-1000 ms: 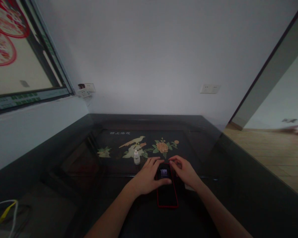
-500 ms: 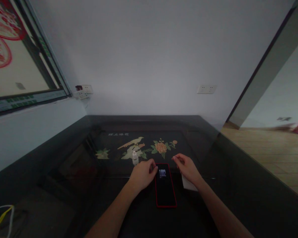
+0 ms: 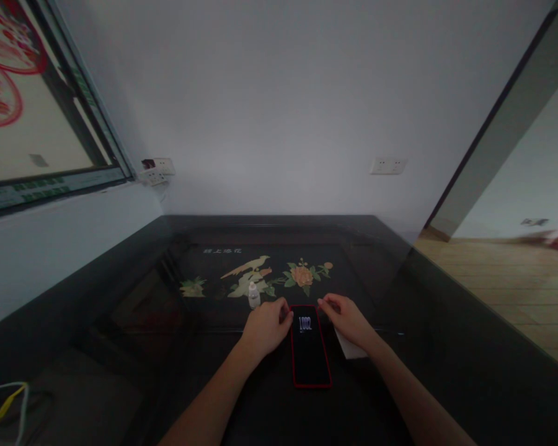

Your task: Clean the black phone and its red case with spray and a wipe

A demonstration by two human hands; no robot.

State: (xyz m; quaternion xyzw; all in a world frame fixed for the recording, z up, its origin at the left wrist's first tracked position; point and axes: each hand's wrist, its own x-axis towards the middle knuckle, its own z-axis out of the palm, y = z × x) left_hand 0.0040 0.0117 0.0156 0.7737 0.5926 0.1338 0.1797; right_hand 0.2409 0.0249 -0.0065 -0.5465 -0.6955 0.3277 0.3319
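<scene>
A phone point(image 3: 310, 353) in a red case lies flat on the dark glass table point(image 3: 446, 347), its screen lit at the top. My left hand point(image 3: 266, 325) rests beside the phone's upper left edge, fingers curled with the tips against the case. My right hand point(image 3: 346, 319) hovers at the phone's upper right corner, fingers bent in a loose pinch. A white sheet point(image 3: 351, 348) lies on the table under my right wrist. A small white bottle point(image 3: 253, 295) stands just beyond my left hand.
Under the glass is a panel painted with a bird and a flower point(image 3: 302, 274). Wall sockets point(image 3: 388, 165) sit on the back wall. White and yellow cables point(image 3: 7, 402) lie at the near left. A wooden floor point(image 3: 506, 285) opens to the right.
Both hands have come off the top of the phone and moved to its sides. In the last half second my right hand has drifted slightly back toward the phone's corner.
</scene>
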